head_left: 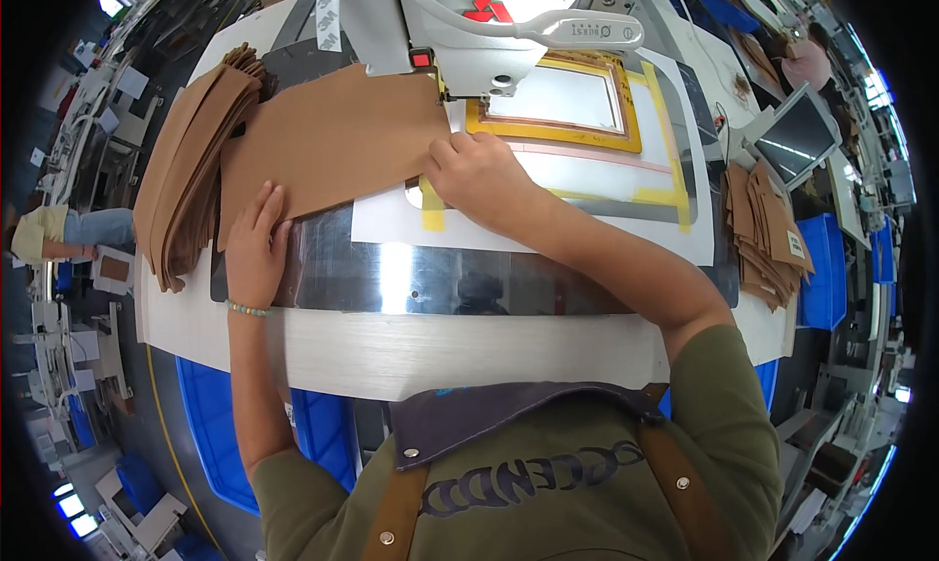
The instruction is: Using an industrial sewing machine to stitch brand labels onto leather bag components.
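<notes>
A flat brown panel (333, 135), perhaps fabric or leather, lies on the shiny metal plate (430, 277) with its right end by the sewing machine head (469, 47). My left hand (259, 243) rests on the panel's lower left edge, its fingers stretched out. Closed at the panel's right corner, my right hand (479, 177) pinches the edge, its fingertips partly hidden from view. Just right of that hand, a yellow-rimmed frame (631, 121) with a clear window lies over a white sheet (626, 233) marked with yellow tape.
A thick stack of brown pieces (176, 170) leans at the left; another pile (763, 233) lies at the right, near a monitor (797, 135). Blue bins (210, 429) stand below the table edge. Other people are at the far left and upper right.
</notes>
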Tool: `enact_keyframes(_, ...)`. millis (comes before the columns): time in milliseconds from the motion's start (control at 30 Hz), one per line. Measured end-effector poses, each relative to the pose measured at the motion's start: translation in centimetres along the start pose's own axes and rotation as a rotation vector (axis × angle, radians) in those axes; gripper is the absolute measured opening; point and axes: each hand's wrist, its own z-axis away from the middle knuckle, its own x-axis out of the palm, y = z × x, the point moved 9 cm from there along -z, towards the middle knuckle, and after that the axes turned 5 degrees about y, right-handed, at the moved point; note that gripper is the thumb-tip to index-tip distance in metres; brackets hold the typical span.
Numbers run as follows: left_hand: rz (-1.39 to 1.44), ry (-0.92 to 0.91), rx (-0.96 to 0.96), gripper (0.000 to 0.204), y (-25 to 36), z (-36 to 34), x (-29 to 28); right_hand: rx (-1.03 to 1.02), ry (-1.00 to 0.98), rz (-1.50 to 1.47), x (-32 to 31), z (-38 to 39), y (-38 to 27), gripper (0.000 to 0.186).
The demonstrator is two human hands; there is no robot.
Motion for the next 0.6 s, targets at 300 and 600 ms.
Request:
enact_keyframes(300,-0.173,0.072,0.040,0.018,-6.6,3.7,-2.1,-0.013,0.068,-0.151,0.3,0.2,0.6,0.013)
enact_keyframes(600,-0.157,0.049,0.035,0.020,-6.6,3.6,-1.6,-0.078,0.430,-0.025,-5.2,-0.7,1.6,0.006)
